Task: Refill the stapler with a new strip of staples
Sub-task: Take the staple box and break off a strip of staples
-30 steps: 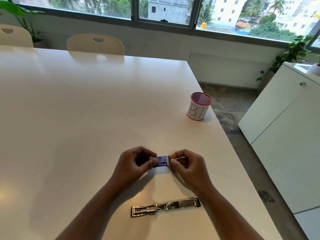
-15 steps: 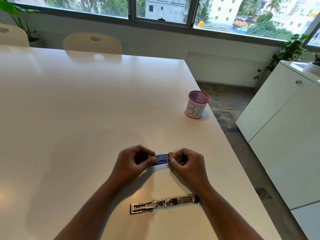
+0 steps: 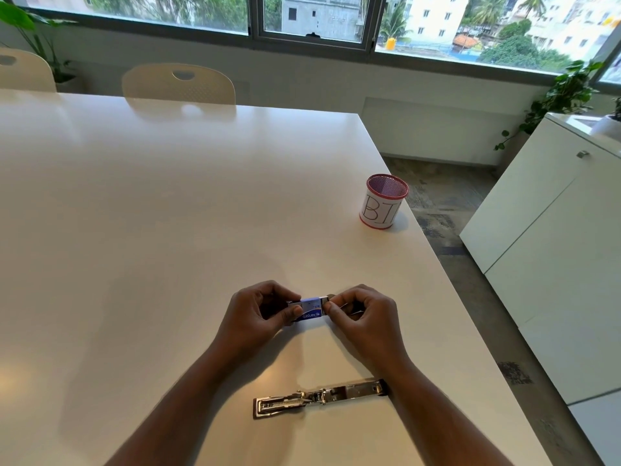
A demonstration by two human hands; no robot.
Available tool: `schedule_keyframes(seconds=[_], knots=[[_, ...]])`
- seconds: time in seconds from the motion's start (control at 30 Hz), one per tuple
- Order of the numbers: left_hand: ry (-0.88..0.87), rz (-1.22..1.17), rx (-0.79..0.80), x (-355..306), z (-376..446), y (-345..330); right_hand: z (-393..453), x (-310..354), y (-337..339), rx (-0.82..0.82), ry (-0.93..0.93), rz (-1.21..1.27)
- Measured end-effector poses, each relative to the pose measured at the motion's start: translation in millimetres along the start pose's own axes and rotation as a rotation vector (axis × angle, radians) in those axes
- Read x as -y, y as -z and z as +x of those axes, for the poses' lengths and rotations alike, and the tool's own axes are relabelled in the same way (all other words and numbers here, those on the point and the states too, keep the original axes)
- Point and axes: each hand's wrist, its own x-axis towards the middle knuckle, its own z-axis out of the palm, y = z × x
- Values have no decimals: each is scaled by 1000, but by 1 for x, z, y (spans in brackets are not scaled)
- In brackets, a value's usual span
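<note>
A small blue staple box [image 3: 311, 309] is held just above the white table [image 3: 151, 230] between both hands. My left hand [image 3: 260, 312] grips its left end with thumb and fingers. My right hand [image 3: 363, 314] pinches the box's right end, where a pale inner tray or flap pokes out. Whether a staple strip shows there is too small to tell. The metal stapler [image 3: 319, 396] lies unfolded flat on the table, near the front edge, between my forearms, with its magazine channel facing up.
A red mesh cup [image 3: 383, 201] with a white paper label stands near the table's right edge. Two cream chairs [image 3: 178, 84] sit at the far side. A white cabinet [image 3: 554, 247] stands right of the table, across a strip of floor.
The hands and box have stayed almost in place. The right fingers have shifted slightly at the box's right end.
</note>
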Motion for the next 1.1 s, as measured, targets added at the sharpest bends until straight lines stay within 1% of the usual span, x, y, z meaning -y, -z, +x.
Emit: schedule_keyframes(seconds=[0.2, 0.33, 0.47, 0.63, 0.87, 1.1], knots=[[13, 16, -5, 0, 0, 0, -3, -2, -6, -50, 69, -99], [13, 8, -7, -2, 0, 0, -3, -3, -5, -44, 105, -120], [9, -1, -13, -2, 0, 1, -3, -4, -6, -18, 100, -71], [6, 24, -27, 0, 1, 1, -1, -5, -7, 9, 90, -76], [8, 43, -22, 0, 0, 0, -1, -3, -10, -37, 66, -129], [17, 50, -17, -1, 1, 0, -2, -1, -11, -60, 94, -176]])
